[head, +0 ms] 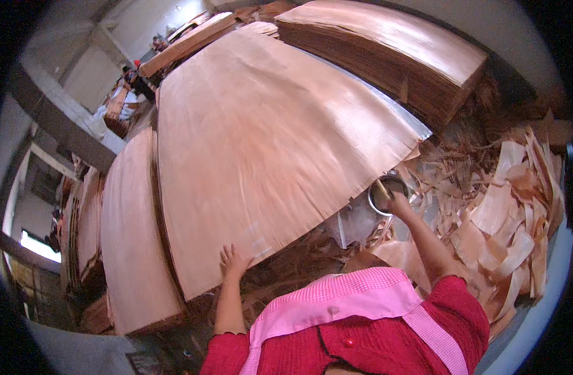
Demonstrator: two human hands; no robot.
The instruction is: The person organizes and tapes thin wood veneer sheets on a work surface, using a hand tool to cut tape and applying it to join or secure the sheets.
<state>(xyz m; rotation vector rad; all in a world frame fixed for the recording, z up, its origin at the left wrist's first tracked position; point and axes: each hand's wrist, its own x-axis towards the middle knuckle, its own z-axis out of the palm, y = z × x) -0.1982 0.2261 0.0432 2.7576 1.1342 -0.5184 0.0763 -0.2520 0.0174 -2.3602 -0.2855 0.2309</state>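
Observation:
A wide sheet of reddish wood veneer (249, 136) lies on top before me, its near edge slightly ragged with small splits. My left hand (234, 261) rests on this sheet by its near edge, palm down and fingers spread. My right hand (398, 203) is at a round, metal-rimmed container (372, 206) just past the sheet's right near corner. A thin pale strip-like piece (384, 189) shows against the container's dark inside, right by my right fingers. Whether those fingers grip it is too blurred to see.
Veneer scraps (497, 220) heap up at the right. Tall veneer stacks stand at the far right (380, 61) and close on the left (131, 234). Clear plastic (354, 222) hangs below the near edge. A person (137, 82) is in the left background.

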